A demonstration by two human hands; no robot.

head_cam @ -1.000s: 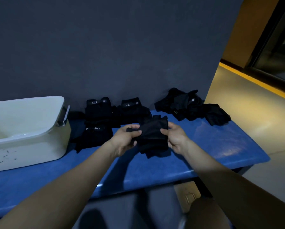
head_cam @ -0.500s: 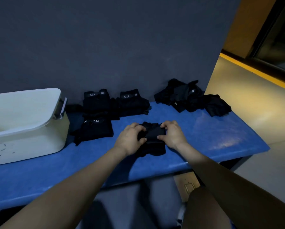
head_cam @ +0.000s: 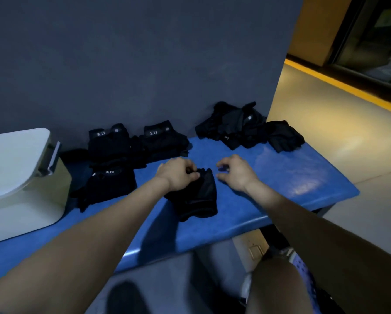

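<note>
A folded black garment (head_cam: 197, 196) lies on the blue bench (head_cam: 280, 177) in front of me. My left hand (head_cam: 178, 173) pinches its far edge with thumb and curled fingers. My right hand (head_cam: 235, 172) hovers just to the right of the garment, fingers loosely curled, holding nothing. Behind the left hand sit three folded black garments with white "5.11" labels: one at the back left (head_cam: 108, 141), one at the back middle (head_cam: 165, 139), one nearer (head_cam: 106, 186).
A loose heap of black garments (head_cam: 246, 128) lies at the bench's far right end. A white plastic tub (head_cam: 15, 177) stands on the bench at the left. A dark wall runs behind the bench. Tan floor opens to the right.
The garment went from held up in both hands to lying on the bench. My right hand has let go and moved right. The left hand still pinches it.
</note>
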